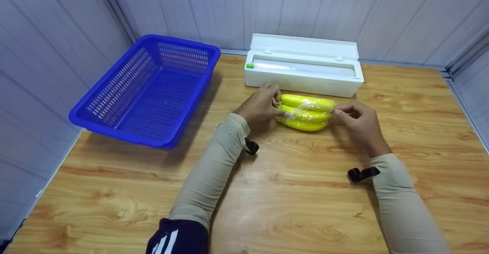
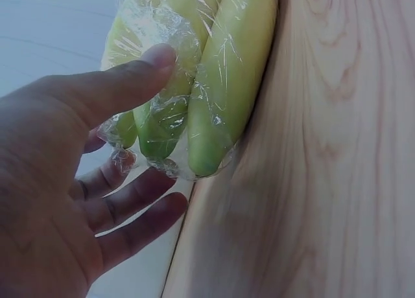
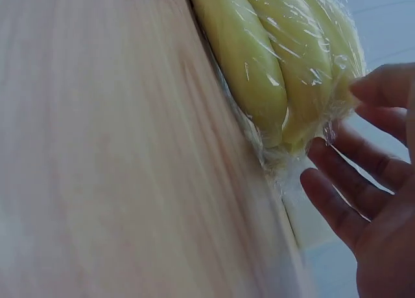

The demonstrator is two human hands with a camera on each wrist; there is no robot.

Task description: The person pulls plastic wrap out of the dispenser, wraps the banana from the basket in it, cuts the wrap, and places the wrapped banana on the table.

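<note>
A bunch of yellow bananas [image 1: 305, 112] wrapped in clear cling film [image 2: 175, 39] lies on the wooden table between both hands. At its left end my left hand [image 1: 261, 105] holds the bunch, the thumb [image 2: 159, 55] pressed on the film and the fingers around the greenish tips. My right hand [image 1: 357, 122] is at the other end, pinching the gathered film there with thumb and index finger. Its other fingers [image 3: 337, 204] are spread loosely under the crumpled film edge in the right wrist view.
Behind the bananas stands a long white cling film box [image 1: 301, 84], its lid raised, with a roll [image 1: 305, 67] and a green slider [image 1: 250, 66] showing. A blue perforated basket [image 1: 153, 112] stands to the left. Pale panel walls [image 1: 305, 9] border the table [image 1: 290, 200].
</note>
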